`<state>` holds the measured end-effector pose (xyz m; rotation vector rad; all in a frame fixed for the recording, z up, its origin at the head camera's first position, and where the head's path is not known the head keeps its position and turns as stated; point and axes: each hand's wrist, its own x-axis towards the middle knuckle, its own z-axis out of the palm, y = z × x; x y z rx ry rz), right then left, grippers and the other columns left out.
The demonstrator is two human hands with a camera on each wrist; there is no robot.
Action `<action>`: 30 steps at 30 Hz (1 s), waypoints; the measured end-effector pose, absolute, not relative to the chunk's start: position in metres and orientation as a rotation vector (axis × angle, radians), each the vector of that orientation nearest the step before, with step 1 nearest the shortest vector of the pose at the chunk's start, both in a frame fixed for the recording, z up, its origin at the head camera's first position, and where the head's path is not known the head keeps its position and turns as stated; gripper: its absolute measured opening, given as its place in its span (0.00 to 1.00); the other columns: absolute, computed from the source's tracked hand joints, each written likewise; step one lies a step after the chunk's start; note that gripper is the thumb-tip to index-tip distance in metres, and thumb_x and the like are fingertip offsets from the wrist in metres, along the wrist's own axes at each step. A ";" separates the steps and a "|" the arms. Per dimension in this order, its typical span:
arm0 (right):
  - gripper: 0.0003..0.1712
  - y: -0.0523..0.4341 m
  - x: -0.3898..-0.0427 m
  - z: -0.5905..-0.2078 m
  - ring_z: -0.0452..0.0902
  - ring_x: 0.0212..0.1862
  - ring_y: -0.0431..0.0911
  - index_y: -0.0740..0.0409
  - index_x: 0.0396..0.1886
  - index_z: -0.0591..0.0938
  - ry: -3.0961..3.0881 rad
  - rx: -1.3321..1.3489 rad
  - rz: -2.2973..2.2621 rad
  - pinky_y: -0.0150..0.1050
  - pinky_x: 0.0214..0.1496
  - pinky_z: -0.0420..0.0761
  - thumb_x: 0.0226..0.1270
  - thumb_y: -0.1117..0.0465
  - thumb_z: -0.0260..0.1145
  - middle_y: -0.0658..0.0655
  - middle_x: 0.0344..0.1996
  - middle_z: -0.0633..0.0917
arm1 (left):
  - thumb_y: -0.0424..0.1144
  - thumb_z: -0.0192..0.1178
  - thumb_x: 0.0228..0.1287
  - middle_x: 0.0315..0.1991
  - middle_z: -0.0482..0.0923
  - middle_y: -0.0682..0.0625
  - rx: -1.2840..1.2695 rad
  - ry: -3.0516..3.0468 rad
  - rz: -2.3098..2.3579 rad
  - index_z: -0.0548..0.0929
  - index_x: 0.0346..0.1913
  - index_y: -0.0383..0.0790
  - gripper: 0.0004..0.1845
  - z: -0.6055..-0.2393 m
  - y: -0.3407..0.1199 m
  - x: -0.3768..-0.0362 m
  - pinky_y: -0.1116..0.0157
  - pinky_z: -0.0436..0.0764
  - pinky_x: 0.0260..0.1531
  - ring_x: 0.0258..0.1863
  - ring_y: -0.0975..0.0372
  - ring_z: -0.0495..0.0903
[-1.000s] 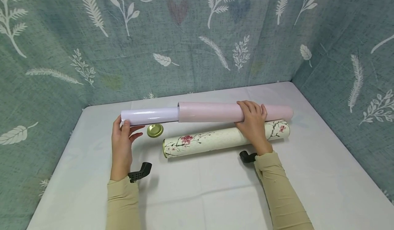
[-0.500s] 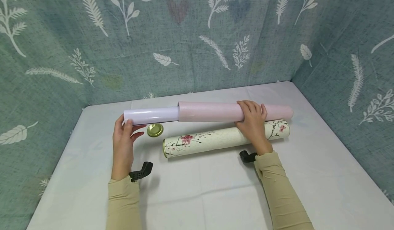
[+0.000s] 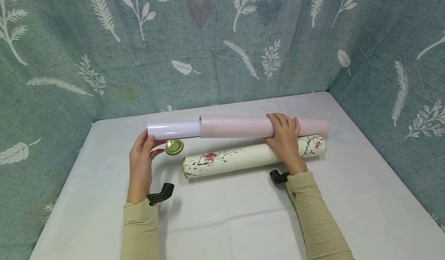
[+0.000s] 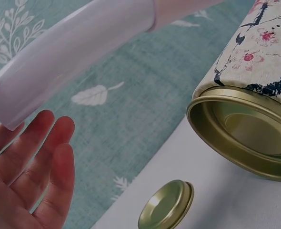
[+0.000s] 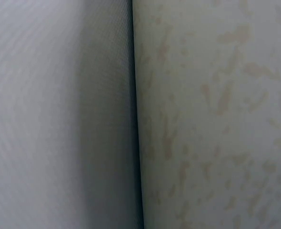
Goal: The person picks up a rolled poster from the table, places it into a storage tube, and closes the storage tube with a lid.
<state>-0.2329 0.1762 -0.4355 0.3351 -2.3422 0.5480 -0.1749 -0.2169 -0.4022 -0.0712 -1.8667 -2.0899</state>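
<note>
A glossy white paper roll [image 3: 174,130] sticks out of the open left end of a pink tube [image 3: 236,126]. My left hand [image 3: 140,167] pinches the roll's outer end between thumb and fingers; its other fingers spread loosely below, as the left wrist view shows. Over the middle of the pink tube, my right hand [image 3: 286,142] curls and grips it. Closer to me lies a cream cardboard tube [image 3: 240,158] with plum-blossom print, partly under the right wrist. Its metal-rimmed end [image 4: 245,131] shows in the left wrist view. The right wrist view holds only that tube's mottled surface [image 5: 212,114].
A small round gold lid [image 3: 174,147] rests on the white-covered table [image 3: 222,221], just right of my left fingers. Leaf-printed teal cloth [image 3: 215,59] hangs behind the table and along both sides. Black camera mounts [image 3: 163,193] project from the wrists.
My left hand has moved right with the white roll, and a shorter length of it now shows outside the pink tube. The right hand and the pink tube have stayed in place.
</note>
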 end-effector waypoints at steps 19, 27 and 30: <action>0.38 0.175 -0.231 -0.435 0.62 0.56 0.53 0.51 0.53 0.74 -2.346 0.335 0.560 0.59 0.60 0.46 0.36 0.62 0.75 0.54 0.52 0.74 | 0.46 0.53 0.63 0.51 0.72 0.41 -0.056 -1.942 -2.066 0.69 0.60 0.44 0.23 -0.399 -0.209 -0.174 0.63 0.76 0.41 0.48 0.52 0.73; 0.38 0.175 -0.232 -0.435 0.62 0.56 0.53 0.51 0.53 0.74 -2.344 0.330 0.546 0.58 0.61 0.45 0.36 0.63 0.75 0.54 0.52 0.74 | 0.45 0.54 0.63 0.52 0.72 0.42 -0.102 -1.941 -2.054 0.70 0.60 0.43 0.23 -0.401 -0.205 -0.175 0.66 0.77 0.39 0.47 0.54 0.74; 0.37 0.175 -0.232 -0.435 0.63 0.56 0.53 0.51 0.53 0.74 -2.339 0.330 0.553 0.58 0.61 0.45 0.36 0.62 0.75 0.54 0.51 0.74 | 0.47 0.53 0.63 0.50 0.73 0.41 -0.116 -1.956 -2.043 0.70 0.59 0.44 0.23 -0.401 -0.204 -0.175 0.67 0.76 0.40 0.47 0.54 0.74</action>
